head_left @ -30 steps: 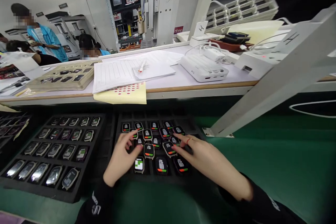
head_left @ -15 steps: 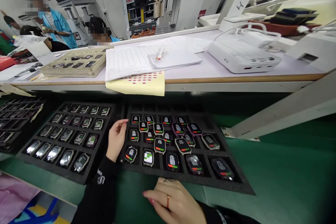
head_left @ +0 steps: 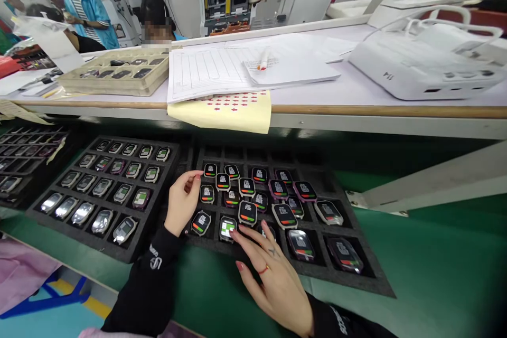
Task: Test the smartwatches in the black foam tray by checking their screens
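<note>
My right hand [head_left: 273,274] is open with fingers spread. Its fingertips reach over the front row of the black foam tray [head_left: 249,247], at a smartwatch [head_left: 227,228] with a green-and-white screen. Fingers drawn together, my left hand [head_left: 183,200] is at the tray's left edge. Its fingertips are right beside a smartwatch [head_left: 210,170] in the back left; whether they grip anything is hidden. Several smartwatches with dark screens and a red-green bar lie in this tray, some, like a silver-framed watch [head_left: 247,212], resting across the dividers.
Another foam tray [head_left: 85,240] of smartwatches lies to the left, with a further tray [head_left: 24,198] beyond it. A shelf [head_left: 317,108] overhangs the back, bearing papers [head_left: 209,71], a beige tray [head_left: 114,82] and a white device [head_left: 420,68]. A slanted post [head_left: 435,179] stands right. People work behind.
My right hand has moved up and forward from the tray's front edge onto the watch with the green-and-white screen. My left fingertips have come closer to the back left watch. The view has shifted slightly.
</note>
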The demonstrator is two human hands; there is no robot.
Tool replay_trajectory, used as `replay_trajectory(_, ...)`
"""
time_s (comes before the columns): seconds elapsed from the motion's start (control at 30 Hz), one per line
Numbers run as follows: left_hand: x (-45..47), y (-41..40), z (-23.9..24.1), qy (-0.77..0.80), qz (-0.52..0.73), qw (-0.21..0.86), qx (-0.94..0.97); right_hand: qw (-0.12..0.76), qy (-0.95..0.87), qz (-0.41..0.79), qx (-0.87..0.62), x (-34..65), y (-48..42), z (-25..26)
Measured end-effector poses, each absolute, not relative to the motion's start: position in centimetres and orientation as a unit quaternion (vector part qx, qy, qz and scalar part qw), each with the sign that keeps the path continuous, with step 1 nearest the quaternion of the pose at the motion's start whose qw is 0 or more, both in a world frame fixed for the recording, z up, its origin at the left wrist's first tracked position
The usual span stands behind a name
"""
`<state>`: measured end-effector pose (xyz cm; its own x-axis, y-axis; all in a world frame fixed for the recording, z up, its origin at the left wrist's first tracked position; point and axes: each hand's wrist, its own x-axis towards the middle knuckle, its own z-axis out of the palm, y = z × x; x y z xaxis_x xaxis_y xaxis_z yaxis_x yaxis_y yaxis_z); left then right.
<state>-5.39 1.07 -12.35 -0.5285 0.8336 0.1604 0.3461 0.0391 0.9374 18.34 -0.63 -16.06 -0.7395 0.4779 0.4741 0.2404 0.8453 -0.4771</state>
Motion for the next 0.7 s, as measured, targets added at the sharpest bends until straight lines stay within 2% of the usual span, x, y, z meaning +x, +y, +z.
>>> replay_trajectory(0.2,-4.52,0.85,-12.25,0.681,0.521,0.214,0.467,0.253,-0.929,0.163,-0.216,18.14,-0.73,-15.76)
replay_trajectory(0.43,-4.46,0.82,-12.27,0.686,0.511,0.2,0.478,0.282,-0.921,0.148,-0.222,18.18,-0.8,-16.13)
replay_trajectory(0.7,-4.36,0.71,-12.03,0.689,0.502,0.184,0.489,0.27,-0.925,0.149,-0.222,18.04,-0.73,-16.25)
